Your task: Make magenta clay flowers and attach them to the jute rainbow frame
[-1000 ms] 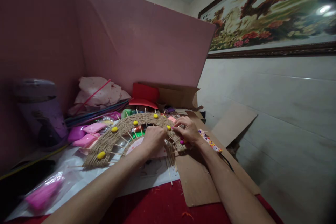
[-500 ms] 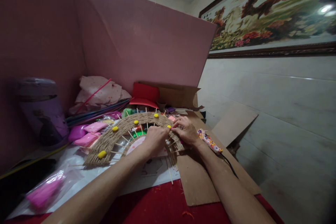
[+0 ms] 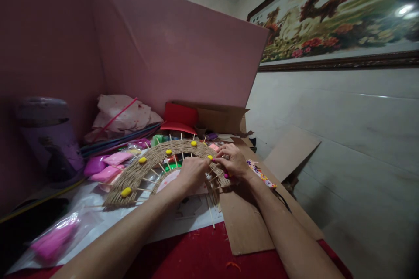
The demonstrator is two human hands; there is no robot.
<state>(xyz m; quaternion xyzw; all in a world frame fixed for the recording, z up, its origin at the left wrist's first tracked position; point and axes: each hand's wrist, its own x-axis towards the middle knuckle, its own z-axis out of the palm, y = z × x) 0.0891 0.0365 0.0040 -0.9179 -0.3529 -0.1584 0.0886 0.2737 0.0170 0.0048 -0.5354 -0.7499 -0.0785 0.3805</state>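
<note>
A half-ring woven from brown twine over thin wooden sticks [image 3: 153, 160] lies on the table, dotted with yellow clay pieces [image 3: 168, 152]. My left hand [image 3: 195, 171] is closed over its inner edge, fingertips beside the yellow piece on the right part; what they grip is hidden. From the other side my right hand [image 3: 234, 161] is closed in a pinch at the same spot, with a small magenta clay piece [image 3: 214, 160] at its fingertips. More magenta clay [image 3: 226, 175] shows on the twine under the right hand. A pink patterned panel [image 3: 169, 179] sits inside the half-ring.
Pink clay packets [image 3: 108, 173] and a bagged magenta block [image 3: 54, 242] lie to the left, near a purple tumbler [image 3: 54, 144]. Cardboard [image 3: 244, 222] covers part of the red cloth [image 3: 183, 253]. A floral-covered tool with a black cord [image 3: 262, 175] lies to the right.
Both hands stay at the same yellow piece. The right fingers have shifted slightly, and magenta clay now shows at their tips and under the hand. The view has moved a little.
</note>
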